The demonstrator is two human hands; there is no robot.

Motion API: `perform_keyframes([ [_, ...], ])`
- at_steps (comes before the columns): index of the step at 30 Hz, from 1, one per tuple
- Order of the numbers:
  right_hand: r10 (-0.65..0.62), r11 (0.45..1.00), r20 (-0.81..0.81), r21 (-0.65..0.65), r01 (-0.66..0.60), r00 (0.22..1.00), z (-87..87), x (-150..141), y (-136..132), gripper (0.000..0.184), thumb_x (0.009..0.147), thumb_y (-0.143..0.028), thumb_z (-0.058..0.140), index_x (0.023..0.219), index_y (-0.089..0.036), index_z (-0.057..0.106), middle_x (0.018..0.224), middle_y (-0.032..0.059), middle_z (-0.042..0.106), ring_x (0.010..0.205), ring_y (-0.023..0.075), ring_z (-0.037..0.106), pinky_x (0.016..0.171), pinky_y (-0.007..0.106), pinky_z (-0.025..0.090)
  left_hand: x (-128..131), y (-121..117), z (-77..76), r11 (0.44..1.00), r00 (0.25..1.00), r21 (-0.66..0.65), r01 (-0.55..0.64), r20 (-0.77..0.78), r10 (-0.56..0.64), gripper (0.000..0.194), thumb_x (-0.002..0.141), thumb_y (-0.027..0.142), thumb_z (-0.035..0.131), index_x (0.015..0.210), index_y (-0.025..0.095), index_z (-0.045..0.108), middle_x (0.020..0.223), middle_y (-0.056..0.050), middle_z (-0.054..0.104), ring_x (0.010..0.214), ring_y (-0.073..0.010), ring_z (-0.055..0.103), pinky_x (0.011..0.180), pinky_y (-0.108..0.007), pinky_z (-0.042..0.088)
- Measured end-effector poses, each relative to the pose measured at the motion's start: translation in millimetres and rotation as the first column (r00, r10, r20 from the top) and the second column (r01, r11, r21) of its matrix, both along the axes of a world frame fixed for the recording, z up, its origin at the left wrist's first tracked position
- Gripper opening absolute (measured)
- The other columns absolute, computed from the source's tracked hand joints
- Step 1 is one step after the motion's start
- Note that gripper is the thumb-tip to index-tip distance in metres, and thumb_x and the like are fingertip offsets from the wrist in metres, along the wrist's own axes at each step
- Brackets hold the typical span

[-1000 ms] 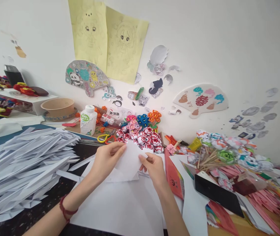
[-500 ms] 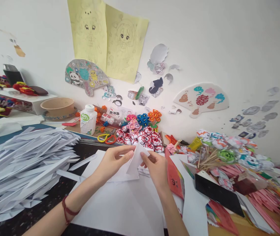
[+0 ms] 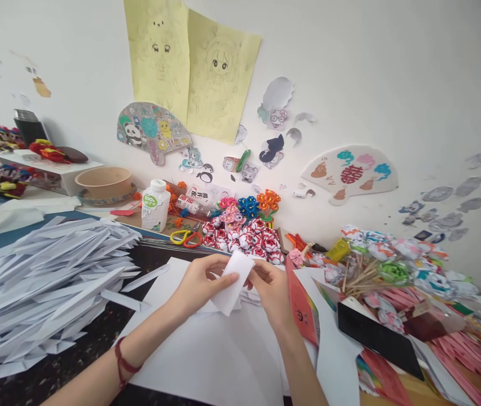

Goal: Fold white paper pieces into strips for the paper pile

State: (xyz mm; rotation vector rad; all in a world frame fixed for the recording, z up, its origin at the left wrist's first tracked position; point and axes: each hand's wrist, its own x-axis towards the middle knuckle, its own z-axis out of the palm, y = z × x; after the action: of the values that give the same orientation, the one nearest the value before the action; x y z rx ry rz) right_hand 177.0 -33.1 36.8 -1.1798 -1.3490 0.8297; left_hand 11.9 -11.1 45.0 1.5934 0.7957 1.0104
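Observation:
A small folded piece of white paper is held up between my two hands, above large white sheets lying on the dark table. My left hand pinches its left side, thumb across the front face and fingers behind. At its upper right edge my right hand closes on the paper, with the fingertips partly hidden behind it. More small white paper pieces lie just under and behind the hands. To the left spreads a big pile of narrow folded white paper strips.
Red-and-white paper flowers stand behind the hands, near scissors and a white bottle. On the right are a red packet, a black phone and flowers on sticks. A wooden hoop sits at back left.
The paper between my hands has turned and now looks narrower, a folded strip with its face toward me. My left thumb has shifted onto its front. The whole view has moved slightly.

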Motion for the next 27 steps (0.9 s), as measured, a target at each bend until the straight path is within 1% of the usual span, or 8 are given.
perform_keyframes([
  [6,-0.194,0.981,0.104,0.027,0.192,0.976,-7.5,8,4,0.025,0.077,-0.038,0.061,0.078,-0.014,0.066,0.061,0.0022,0.061,0.054,0.0148,0.055,0.050,0.023,0.043,-7,1,9.3,0.988,0.989,-0.096,-0.117,0.082,0.125,0.048,0.086,0.052,0.040,0.093,0.012,0.065,0.088,-0.007,0.069,0.076,-0.0196,0.063,0.061,-0.025,0.048],
  [9,-0.204,0.979,0.067,0.032,0.202,0.977,-6.4,10,4,0.025,0.076,-0.039,0.062,0.080,-0.015,0.066,0.065,0.0028,0.062,0.058,0.0151,0.055,0.051,0.023,0.044,-12,4,9.8,0.992,0.995,-0.124,-0.026,0.088,0.037,0.042,0.080,0.048,0.053,0.097,0.012,0.065,0.087,-0.007,0.070,0.079,-0.0219,0.064,0.064,-0.027,0.051],
  [12,-0.114,0.993,-0.040,0.001,0.114,0.993,-0.7,9,2,0.027,0.076,-0.040,0.061,0.087,-0.016,0.067,0.076,0.0050,0.066,0.065,0.0171,0.059,0.057,0.025,0.046,-13,6,4.8,0.991,0.995,-0.130,0.024,0.102,-0.010,0.039,0.076,0.041,0.062,0.103,0.012,0.065,0.088,-0.007,0.071,0.082,-0.0246,0.066,0.068,-0.031,0.053],
  [15,0.067,0.990,-0.139,-0.111,-0.083,0.988,4.6,7,-1,0.036,0.074,-0.043,0.063,0.099,-0.018,0.065,0.089,0.0082,0.068,0.077,0.0215,0.063,0.063,0.029,0.050,-11,6,0.1,0.995,0.990,-0.101,0.006,0.144,0.008,0.039,0.079,0.037,0.059,0.109,0.012,0.063,0.093,-0.008,0.071,0.080,-0.0238,0.067,0.069,-0.033,0.054],
  [19,0.167,0.950,-0.231,-0.222,-0.219,0.959,3.8,5,-3,0.037,0.074,-0.048,0.061,0.094,-0.017,0.066,0.091,0.0086,0.069,0.074,0.0203,0.064,0.061,0.029,0.052,-10,4,-2.6,0.978,0.987,0.139,-0.158,0.050,0.153,0.033,0.083,0.031,0.054,0.111,0.016,0.064,0.098,-0.006,0.071,0.083,-0.0220,0.067,0.072,-0.031,0.055],
  [22,0.143,0.955,-0.335,-0.200,-0.219,0.931,-1.0,5,-1,0.034,0.077,-0.047,0.059,0.090,-0.016,0.066,0.090,0.0085,0.069,0.075,0.0191,0.064,0.061,0.027,0.053,-11,4,-7.8,0.846,0.949,0.480,-0.231,-0.083,0.306,0.029,0.086,0.021,0.048,0.110,0.023,0.065,0.105,-0.002,0.069,0.092,-0.0201,0.065,0.082,-0.029,0.052],
  [25,0.104,0.969,-0.426,-0.159,-0.188,0.899,-4.1,5,1,0.033,0.079,-0.046,0.058,0.090,-0.016,0.067,0.091,0.0095,0.069,0.077,0.0196,0.065,0.066,0.029,0.053,-14,7,-18.1,0.608,0.893,0.783,-0.132,-0.172,0.416,0.040,0.087,0.011,0.041,0.117,0.028,0.060,0.118,-0.001,0.063,0.098,-0.0184,0.063,0.084,-0.029,0.051],
  [27,0.078,0.977,-0.480,-0.138,-0.163,0.874,-3.6,6,2,0.036,0.082,-0.048,0.054,0.093,-0.016,0.067,0.091,0.0101,0.069,0.079,0.0201,0.065,0.070,0.032,0.053,-15,9,-24.7,0.481,0.844,0.875,-0.048,-0.222,0.488,0.045,0.086,0.007,0.039,0.122,0.029,0.056,0.124,-0.003,0.059,0.093,-0.0177,0.064,0.078,-0.029,0.053],
])
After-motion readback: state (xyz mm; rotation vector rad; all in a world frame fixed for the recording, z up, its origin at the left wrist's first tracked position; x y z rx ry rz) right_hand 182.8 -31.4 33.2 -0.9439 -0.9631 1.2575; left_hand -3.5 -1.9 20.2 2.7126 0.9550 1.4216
